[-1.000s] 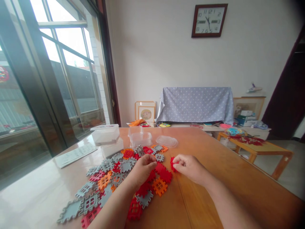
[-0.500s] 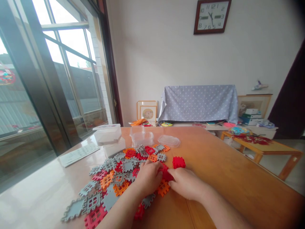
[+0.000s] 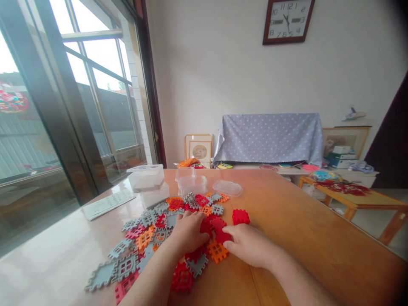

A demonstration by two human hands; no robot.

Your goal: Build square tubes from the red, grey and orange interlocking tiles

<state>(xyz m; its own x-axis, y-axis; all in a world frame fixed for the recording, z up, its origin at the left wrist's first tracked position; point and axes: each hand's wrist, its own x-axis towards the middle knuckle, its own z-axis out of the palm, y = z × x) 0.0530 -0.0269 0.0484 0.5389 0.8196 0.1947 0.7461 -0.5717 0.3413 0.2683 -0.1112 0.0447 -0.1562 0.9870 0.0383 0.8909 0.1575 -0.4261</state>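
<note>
A spread pile of red, grey and orange interlocking plastic building tiles lies on the table. My left hand (image 3: 190, 233) rests palm down over the pile, thumb and fingers apart, touching red tiles; what lies beneath the palm is hidden. My right hand (image 3: 244, 244) pinches the right edge of a red interlocking tile (image 3: 219, 229) between thumb and fingers. Just beyond it sits a small red block (image 3: 240, 216) of tiles. An orange window tile (image 3: 218, 251) lies below the held tile, and a grey tile (image 3: 197, 264) is near my left wrist.
Clear plastic containers (image 3: 191, 185) and a clear lid (image 3: 227, 188) stand behind the pile. A white translucent box (image 3: 145, 177) and a printed sheet (image 3: 109, 204) are at the left. Bare wood of the table (image 3: 296, 229) shows at the right. A low side table (image 3: 360, 199) stands beyond.
My left hand has shifted left and off the red tile, opening over the pile. My right hand stays on that tile. The view has turned slightly left.
</note>
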